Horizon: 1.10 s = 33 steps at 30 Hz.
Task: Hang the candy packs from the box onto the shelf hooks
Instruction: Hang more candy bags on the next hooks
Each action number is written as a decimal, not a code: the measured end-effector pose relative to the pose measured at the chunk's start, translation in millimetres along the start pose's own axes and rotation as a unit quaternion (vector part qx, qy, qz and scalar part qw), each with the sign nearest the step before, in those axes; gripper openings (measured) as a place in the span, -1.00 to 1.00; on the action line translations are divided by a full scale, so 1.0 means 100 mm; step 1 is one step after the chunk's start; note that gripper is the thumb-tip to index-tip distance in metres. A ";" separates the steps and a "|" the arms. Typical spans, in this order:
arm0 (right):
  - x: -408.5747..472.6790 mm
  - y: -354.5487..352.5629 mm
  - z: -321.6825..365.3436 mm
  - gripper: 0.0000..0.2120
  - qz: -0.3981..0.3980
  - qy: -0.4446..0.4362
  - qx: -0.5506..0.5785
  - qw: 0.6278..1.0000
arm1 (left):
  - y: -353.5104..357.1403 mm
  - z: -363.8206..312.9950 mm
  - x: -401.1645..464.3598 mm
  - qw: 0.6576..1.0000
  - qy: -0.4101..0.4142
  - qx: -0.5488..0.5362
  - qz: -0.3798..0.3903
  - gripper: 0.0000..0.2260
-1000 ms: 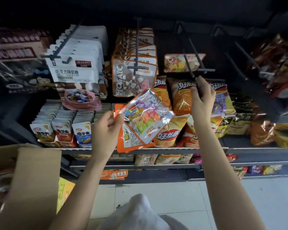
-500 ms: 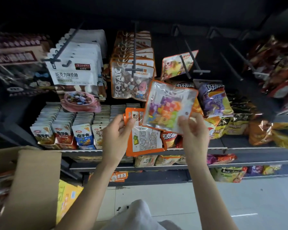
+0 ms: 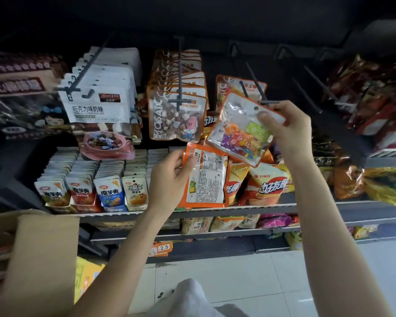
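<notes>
dim shop aisle, dark metal shelving (image 3: 238, 210), pale tiled floor (image 3: 249, 277)

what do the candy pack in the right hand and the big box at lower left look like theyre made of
Candy pack: glossy clear plastic film with an orange printed border, judging by the glare and the sweets showing through. Box: plain brown cardboard, matte, with a folded flap; probably corrugated, though no cut edge shows clearly.

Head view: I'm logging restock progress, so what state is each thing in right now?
Candy pack: tilted, pinched by right hand, hole not yet on hook.
Second pack: back side showing, held by left hand.
Pack on hook: already hanging.
Box: open.
</notes>
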State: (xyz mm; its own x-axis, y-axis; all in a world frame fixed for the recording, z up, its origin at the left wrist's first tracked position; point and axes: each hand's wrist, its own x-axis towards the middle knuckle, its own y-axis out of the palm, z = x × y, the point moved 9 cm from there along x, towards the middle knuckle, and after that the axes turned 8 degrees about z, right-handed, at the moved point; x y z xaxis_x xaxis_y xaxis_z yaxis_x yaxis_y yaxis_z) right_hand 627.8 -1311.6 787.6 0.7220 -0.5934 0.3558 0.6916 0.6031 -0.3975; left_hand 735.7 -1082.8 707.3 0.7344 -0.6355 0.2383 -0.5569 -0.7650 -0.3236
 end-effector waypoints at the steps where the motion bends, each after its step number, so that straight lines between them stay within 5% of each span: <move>1: 0.03 0.01 0.00 -0.94 0.007 0.001 0.003 1.000 | 0.02 -0.02 0.03 1.000 0.009 0.011 0.003 -0.97; 10: 0.20 0.09 -0.13 -0.93 0.074 -0.003 0.010 0.997 | -0.04 0.03 0.11 0.999 0.018 0.038 0.004 -0.93; 16: 0.40 0.12 -0.25 -0.96 -0.001 0.025 -0.049 0.998 | -0.08 0.11 0.14 0.999 -0.010 -0.037 0.003 -0.95; 24: 0.03 -0.02 -0.21 -0.53 -0.103 0.032 -0.085 0.991 | -0.02 0.09 0.16 0.987 -0.040 -0.155 -0.010 -0.93; 27: -0.43 0.15 -0.29 -0.61 -0.005 0.108 0.014 0.994 | 0.04 0.07 0.18 0.985 -0.051 -0.160 -0.033 -0.91; 30: -0.74 0.49 -0.41 -0.46 0.146 0.194 0.067 0.968 | 0.17 0.01 0.19 0.985 -0.054 -0.154 -0.048 -0.89; 33: -0.83 0.55 -0.51 -0.51 0.166 0.226 0.151 0.948 | 0.33 -0.06 0.16 0.980 -0.066 -0.183 -0.053 -0.88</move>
State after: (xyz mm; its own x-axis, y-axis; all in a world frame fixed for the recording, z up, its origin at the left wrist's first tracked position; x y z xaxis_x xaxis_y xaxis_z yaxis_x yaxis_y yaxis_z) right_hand 604.9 -1256.7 693.8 0.8650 -0.4711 -0.1727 0.4522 0.8811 -0.1389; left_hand 726.8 -1118.9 706.4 0.8260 -0.5498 0.1240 -0.5587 -0.8278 0.0516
